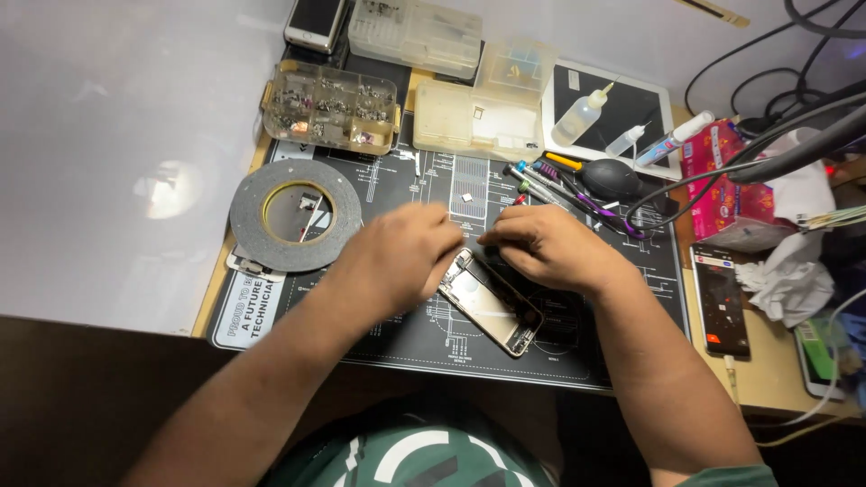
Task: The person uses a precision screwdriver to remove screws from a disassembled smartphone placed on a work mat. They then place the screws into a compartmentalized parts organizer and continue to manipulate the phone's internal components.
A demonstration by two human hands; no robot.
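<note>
An opened phone body (pixel 492 307) with a shiny inner frame lies tilted on the black repair mat (pixel 622 271) in the middle of the desk. My left hand (pixel 397 257) rests curled against its upper left end and holds it. My right hand (pixel 546 248) presses on its upper right side, fingertips near the top edge. Whether the right fingers pinch a small tool or part is hidden.
A roll of dark tape (pixel 293 215) lies left of the hands. Clear parts boxes (pixel 331 106) stand at the back. Screwdrivers and a black blower bulb (pixel 609 178) lie behind the right hand. A lit phone (pixel 720 300), crumpled tissue (pixel 787 280) and cables sit at the right.
</note>
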